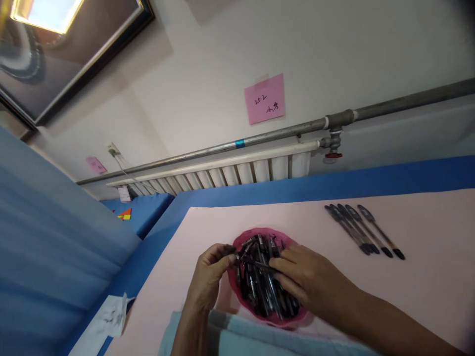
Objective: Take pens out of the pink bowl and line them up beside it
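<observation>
Over a pink basket (233, 286) full of dark pens (272, 299), both hands grip one slim dark pen (254, 263). My left hand (208, 278) pinches its left end between thumb and fingers, with a dark tip, possibly the cap, showing at the fingertips. Closed around the right end of the same pen is my right hand (309, 277), which hides part of the basket's right side. To the right, several capped pens (356, 230) lie side by side on the pale pink table cover (426, 296).
A white radiator (237, 173) and a grey pipe (282, 132) run along the wall behind the blue table edge (322, 188). Blue curtain fabric (48, 237) hangs at left. White paper or cloth (107, 316) lies at the lower left, and colored pieces (125, 215) rest farther back.
</observation>
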A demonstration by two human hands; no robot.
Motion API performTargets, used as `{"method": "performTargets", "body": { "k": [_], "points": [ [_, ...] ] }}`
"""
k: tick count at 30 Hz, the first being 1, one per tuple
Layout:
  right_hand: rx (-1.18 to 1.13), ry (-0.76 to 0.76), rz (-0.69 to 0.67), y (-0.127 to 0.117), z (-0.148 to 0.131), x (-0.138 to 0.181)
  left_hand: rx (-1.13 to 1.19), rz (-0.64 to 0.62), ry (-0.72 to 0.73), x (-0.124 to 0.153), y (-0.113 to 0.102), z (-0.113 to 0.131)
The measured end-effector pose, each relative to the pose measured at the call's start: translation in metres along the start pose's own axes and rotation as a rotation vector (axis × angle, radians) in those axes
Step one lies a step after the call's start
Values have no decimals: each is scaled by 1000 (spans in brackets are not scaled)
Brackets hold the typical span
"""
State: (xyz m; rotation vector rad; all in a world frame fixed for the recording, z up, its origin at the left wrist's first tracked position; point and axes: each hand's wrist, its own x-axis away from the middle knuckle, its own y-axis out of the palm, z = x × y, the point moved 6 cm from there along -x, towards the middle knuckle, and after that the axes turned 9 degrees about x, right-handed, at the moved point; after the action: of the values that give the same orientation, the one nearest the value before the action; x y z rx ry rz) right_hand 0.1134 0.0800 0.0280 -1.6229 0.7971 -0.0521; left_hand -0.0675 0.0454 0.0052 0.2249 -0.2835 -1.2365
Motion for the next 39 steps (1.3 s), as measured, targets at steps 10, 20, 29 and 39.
{"method": "performTargets", "body": {
  "k": [10, 20, 29, 39],
  "points": [
    [-458, 197, -127, 9, -3, 1, 201, 43, -26, 0, 7, -4],
    [-386, 189, -85, 10, -3, 1, 195, 44, -111, 4, 16, -13],
    [-384, 169, -80, 6, -7, 0, 299, 71, -142, 3, 20, -19],
    [-441, 211, -81, 10, -4, 2, 369, 67, -145, 2, 20, -21]
  ]
}}
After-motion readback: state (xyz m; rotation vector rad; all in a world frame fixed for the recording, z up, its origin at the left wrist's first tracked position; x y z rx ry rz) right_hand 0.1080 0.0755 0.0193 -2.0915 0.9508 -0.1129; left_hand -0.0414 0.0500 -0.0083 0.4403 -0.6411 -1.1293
